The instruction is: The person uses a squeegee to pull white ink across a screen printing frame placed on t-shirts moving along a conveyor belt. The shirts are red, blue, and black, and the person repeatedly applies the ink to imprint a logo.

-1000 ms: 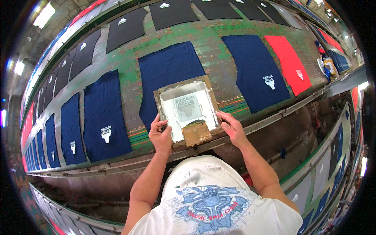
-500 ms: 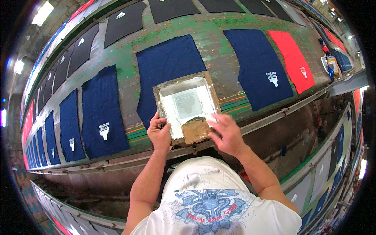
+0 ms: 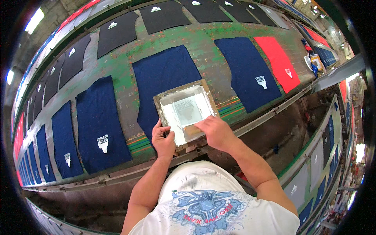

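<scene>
A wooden-framed printing screen [image 3: 208, 88] lies over the lower part of a dark navy fabric piece [image 3: 166, 64]. White ink is smeared around its mesh, where a faint emblem shows. My left hand [image 3: 163, 140] is closed on the left side of the frame, thumb on top. Inside the frame's near end, a brown squeegee [image 3: 191, 130] shows beside my right hand [image 3: 214, 132]. The fingers of that hand are closed around the squeegee's right part, hiding much of it.
Navy pieces with white emblems lie left [image 3: 102, 125] and right [image 3: 250, 72], with a red piece [image 3: 278, 62] farther right. Black pieces [image 3: 166, 17] line the table's far side. A metal rail [image 3: 270, 109] edges the long green table [image 3: 156, 49]. White and yellow containers [image 3: 315, 61] stand at far right.
My right hand has moved from the frame's near right corner onto the squeegee and closed on it. My left hand stays on the frame. The whole view has shifted slightly.
</scene>
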A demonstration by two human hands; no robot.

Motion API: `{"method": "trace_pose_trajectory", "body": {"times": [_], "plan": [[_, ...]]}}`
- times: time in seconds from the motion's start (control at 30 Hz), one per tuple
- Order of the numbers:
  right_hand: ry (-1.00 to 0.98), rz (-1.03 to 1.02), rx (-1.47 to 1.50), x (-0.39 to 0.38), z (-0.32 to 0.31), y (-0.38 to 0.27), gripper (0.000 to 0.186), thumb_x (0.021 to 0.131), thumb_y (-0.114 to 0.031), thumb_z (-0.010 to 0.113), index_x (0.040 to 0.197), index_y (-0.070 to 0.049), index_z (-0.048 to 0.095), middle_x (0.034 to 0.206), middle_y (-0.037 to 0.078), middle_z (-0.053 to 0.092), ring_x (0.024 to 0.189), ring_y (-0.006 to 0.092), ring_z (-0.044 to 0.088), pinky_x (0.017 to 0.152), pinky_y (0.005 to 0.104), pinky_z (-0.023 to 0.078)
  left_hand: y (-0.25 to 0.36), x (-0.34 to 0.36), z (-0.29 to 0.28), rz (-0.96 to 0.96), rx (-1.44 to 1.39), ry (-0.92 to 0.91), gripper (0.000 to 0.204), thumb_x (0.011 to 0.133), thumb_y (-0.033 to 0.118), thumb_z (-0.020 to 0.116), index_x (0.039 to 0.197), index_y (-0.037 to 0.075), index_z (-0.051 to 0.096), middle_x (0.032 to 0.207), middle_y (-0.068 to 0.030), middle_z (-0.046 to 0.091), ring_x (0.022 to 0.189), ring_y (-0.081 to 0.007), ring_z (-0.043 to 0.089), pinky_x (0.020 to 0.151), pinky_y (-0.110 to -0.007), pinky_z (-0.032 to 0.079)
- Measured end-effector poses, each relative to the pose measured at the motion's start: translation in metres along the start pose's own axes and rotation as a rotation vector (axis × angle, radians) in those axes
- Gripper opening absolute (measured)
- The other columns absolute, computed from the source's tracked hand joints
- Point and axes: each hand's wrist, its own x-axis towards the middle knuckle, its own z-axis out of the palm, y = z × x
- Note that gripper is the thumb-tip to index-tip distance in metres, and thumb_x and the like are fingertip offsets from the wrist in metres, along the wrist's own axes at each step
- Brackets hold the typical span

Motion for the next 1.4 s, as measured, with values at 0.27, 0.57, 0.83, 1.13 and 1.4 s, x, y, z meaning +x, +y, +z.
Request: {"method": "trace_pose_trajectory", "body": {"times": [0.27,0.57,0.83,1.13,1.4], "plan": [[0.259,0.453,-0.171,0.026,0.019,0.0,0.03,0.091,-0.011,0.075,0.118,0.003,0.072,0.109,0.022,0.074,0.103,0.0452,0.073,0.088,0.0544,0.06,0.002,0.0,-0.007,0.096,0.043,-0.077,0.019,0.088,-0.001,0.085,0.105,0.004,0.078,0.158,-0.0275,0.062,0.148,-0.038,0.06,0.123,-0.045,0.046],[0.416,0.571,-0.154,0.054,0.053,0.007,0.018,0.094,-0.015,0.066,0.101,0.001,0.067,0.102,0.024,0.069,0.096,0.0503,0.071,0.086,0.0597,0.058,0.009,0.0,-0.017,0.172,0.08,-0.137,0.019,0.089,-0.002,0.084,0.107,0.004,0.079,0.161,-0.0295,0.058,0.151,-0.0409,0.056,0.126,-0.047,0.041],[0.38,0.602,-0.164,0.077,0.058,0.01,0.025,0.093,-0.014,0.067,0.11,0.003,0.073,0.107,0.025,0.072,0.099,0.0493,0.072,0.091,0.0585,0.059,0.009,0.0,-0.016,0.145,0.107,-0.132,0.016,0.089,-0.002,0.084,0.102,0.004,0.079,0.16,-0.0298,0.059,0.15,-0.0418,0.056,0.125,-0.048,0.042],[0.152,0.3,-0.133,0.098,0.051,-0.009,0.033,0.095,-0.011,0.073,0.127,-0.003,0.075,0.116,0.017,0.076,0.107,0.0427,0.074,0.094,0.0526,0.061,0.003,-0.004,-0.006,0.029,-0.101,-0.065,0.077,0.088,-0.006,0.082,0.16,-0.003,0.057,0.156,-0.0241,0.06,0.147,-0.0363,0.059,0.124,-0.044,0.048],[0.05,-0.263,-0.056,0.123,0.025,0.05,0.042,0.09,0.001,0.071,0.13,-0.008,0.079,0.116,0.012,0.08,0.112,0.0356,0.075,0.098,0.0495,0.06,0.003,-0.008,-0.002,0.008,-0.101,-0.043,0.076,0.093,-0.015,0.074,0.165,-0.007,0.052,0.161,-0.0171,0.057,0.149,-0.0258,0.058,0.128,-0.039,0.047]]}}
